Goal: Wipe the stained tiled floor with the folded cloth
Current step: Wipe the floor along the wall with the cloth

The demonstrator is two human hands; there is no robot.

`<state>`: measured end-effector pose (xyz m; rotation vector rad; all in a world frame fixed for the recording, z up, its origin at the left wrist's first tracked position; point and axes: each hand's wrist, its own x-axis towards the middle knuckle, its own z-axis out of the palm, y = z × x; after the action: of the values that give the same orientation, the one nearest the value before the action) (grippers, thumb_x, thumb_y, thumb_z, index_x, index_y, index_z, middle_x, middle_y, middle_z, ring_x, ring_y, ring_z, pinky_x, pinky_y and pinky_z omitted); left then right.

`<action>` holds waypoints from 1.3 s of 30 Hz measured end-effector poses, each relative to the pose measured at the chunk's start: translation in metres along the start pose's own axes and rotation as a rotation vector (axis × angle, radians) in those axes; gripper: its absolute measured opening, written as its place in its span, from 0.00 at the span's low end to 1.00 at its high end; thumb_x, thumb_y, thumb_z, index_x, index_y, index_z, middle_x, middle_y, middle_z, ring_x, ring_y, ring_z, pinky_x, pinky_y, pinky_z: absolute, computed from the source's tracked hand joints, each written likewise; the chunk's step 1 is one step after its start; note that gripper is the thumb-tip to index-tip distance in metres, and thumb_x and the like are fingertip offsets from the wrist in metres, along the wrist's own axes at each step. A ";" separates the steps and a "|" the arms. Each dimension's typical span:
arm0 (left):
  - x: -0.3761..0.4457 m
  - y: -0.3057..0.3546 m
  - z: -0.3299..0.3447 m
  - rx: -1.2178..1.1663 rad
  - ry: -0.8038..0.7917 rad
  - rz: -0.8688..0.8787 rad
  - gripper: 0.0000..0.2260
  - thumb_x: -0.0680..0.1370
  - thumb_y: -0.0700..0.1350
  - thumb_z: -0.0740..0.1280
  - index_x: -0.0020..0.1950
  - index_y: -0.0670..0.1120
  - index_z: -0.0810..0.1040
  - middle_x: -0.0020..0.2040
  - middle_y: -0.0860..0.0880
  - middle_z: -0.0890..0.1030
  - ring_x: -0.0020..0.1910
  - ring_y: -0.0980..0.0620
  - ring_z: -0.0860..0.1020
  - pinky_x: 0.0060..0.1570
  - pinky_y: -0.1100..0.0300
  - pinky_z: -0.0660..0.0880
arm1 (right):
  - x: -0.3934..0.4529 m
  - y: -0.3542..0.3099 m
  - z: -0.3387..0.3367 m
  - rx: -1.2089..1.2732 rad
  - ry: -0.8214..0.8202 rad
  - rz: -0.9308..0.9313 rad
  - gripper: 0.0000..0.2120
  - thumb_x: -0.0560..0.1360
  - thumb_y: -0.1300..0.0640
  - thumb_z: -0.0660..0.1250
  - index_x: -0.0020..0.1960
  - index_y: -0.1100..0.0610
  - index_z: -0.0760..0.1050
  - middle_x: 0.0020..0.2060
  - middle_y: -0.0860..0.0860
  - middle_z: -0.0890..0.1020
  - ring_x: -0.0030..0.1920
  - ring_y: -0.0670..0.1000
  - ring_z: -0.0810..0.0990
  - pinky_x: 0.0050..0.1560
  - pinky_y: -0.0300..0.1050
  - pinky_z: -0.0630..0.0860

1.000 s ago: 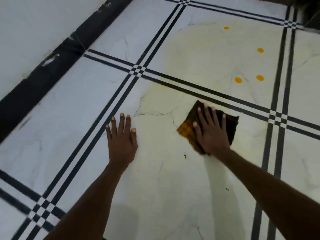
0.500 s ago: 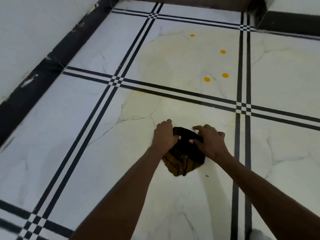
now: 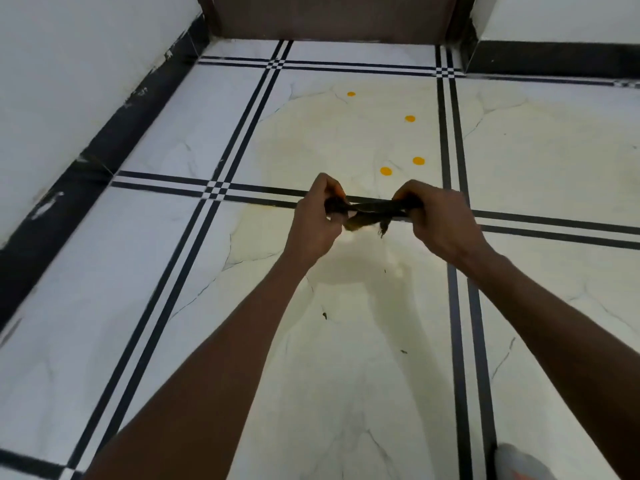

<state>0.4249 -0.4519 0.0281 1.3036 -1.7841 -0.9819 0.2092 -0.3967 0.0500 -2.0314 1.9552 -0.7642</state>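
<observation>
Above the stained floor (image 3: 346, 341), the dark cloth (image 3: 375, 207) is stretched between both hands. It is gripped tightly by the left hand (image 3: 317, 220) at 9 o'clock and the right hand (image 3: 440, 220) at 3 o'clock.

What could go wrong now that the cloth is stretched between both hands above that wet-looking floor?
1. The cloth, pulled taut between the left hand and right hand, hangs over the yellowish film; if it is being wrung, drips may re-soil that tile.
2. The four orange spots lie beyond the hands, unwiped; a dirty cloth might smear them.
3. The floor looks slick, so leaning on it could slip.
</observation>
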 end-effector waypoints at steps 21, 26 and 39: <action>-0.035 -0.117 -0.030 0.566 -0.122 -0.170 0.15 0.82 0.44 0.68 0.68 0.43 0.75 0.68 0.44 0.77 0.67 0.43 0.73 0.63 0.56 0.70 | -0.024 0.059 0.145 -0.155 -0.382 -0.011 0.34 0.84 0.37 0.43 0.84 0.53 0.56 0.84 0.55 0.54 0.85 0.58 0.45 0.83 0.61 0.44; -0.024 -0.118 -0.046 0.622 -0.118 -0.321 0.22 0.82 0.49 0.66 0.75 0.44 0.71 0.76 0.42 0.71 0.76 0.38 0.68 0.72 0.45 0.69 | -0.020 0.062 0.147 -0.170 -0.406 0.040 0.33 0.85 0.37 0.40 0.85 0.52 0.50 0.85 0.53 0.50 0.85 0.56 0.44 0.82 0.65 0.50; -0.005 -0.214 -0.065 0.635 0.197 -0.318 0.31 0.84 0.62 0.40 0.84 0.52 0.56 0.85 0.52 0.52 0.85 0.50 0.45 0.83 0.48 0.44 | 0.167 -0.038 0.267 -0.275 -0.428 -0.277 0.34 0.82 0.32 0.41 0.84 0.45 0.54 0.84 0.61 0.50 0.84 0.64 0.43 0.81 0.70 0.41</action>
<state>0.5737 -0.5019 -0.1315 2.0444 -1.8333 -0.4141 0.3733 -0.6077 -0.1203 -2.4098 1.6256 -0.0819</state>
